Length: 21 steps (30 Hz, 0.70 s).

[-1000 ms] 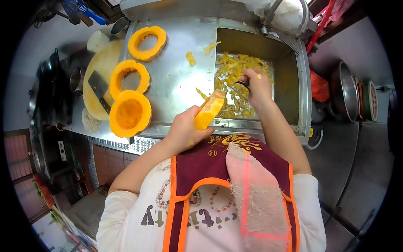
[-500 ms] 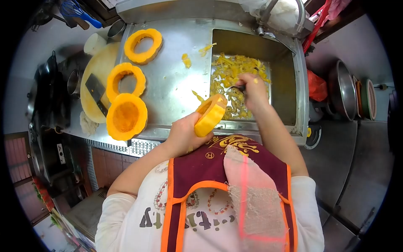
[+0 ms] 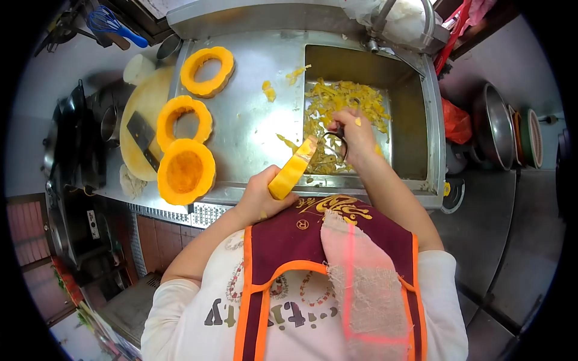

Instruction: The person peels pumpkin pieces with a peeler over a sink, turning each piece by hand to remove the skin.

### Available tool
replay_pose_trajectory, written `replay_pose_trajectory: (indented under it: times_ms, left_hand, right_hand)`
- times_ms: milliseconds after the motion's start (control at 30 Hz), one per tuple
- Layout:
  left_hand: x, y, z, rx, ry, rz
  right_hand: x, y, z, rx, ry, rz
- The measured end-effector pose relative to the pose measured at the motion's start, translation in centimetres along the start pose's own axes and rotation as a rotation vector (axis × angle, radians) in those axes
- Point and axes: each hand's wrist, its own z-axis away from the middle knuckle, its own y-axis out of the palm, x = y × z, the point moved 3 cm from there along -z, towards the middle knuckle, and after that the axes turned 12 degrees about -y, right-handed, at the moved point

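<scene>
My left hand (image 3: 265, 194) is wrapped round a pumpkin piece (image 3: 293, 169), tilted on edge by the sink's near rim. Most of its visible side is smooth yellow, with a paler rough patch at the upper end. My right hand (image 3: 353, 133) grips a dark-framed peeler (image 3: 343, 144) over the sink, just right of the piece and apart from it. A scrap of peel sticks to the back of that hand. Below, yellow peelings (image 3: 346, 96) cover much of the sink floor. On the steel counter left of the sink, two pumpkin rings (image 3: 226, 76) and a hollowed pumpkin piece (image 3: 208, 171) form a column.
The steel sink (image 3: 409, 120) has a raised rim and a faucet (image 3: 382, 24) at its back right. A cleaver (image 3: 141, 132) lies on a round cutting board (image 3: 129, 162) at the left. Loose peel (image 3: 268, 91) dots the counter (image 3: 247, 132). Metal bowls (image 3: 497, 123) stand at the right.
My right hand has moved slightly left, and the peeler has turned so its frame shows more. The pumpkin piece has rolled in my left hand, hiding its hollow and showing more of its outer side.
</scene>
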Motion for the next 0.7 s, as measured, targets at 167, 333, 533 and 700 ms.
replay_pose_trajectory:
  times_ms: [167,333,533,700]
  left_hand:
    - [-2.4,-1.0,-0.7,0.012,-0.170,0.056]
    - [-2.7,-0.7,-1.1,0.091,-0.311,0.283]
    - [-2.7,0.6,-1.0,-0.049,-0.153,-0.018]
    - [-2.1,0.4,-0.2,-0.005,-0.120,-0.085]
  right_hand:
    - [2.6,5.3,3.6,0.133,-0.132,0.088]
    - [3.6,6.3,3.7,0.142,-0.175,-0.055]
    - [1.6,6.4,4.0,0.203,-0.282,0.239]
    - [-1.2,-0.8,-3.0,-0.176,-0.469,0.548]
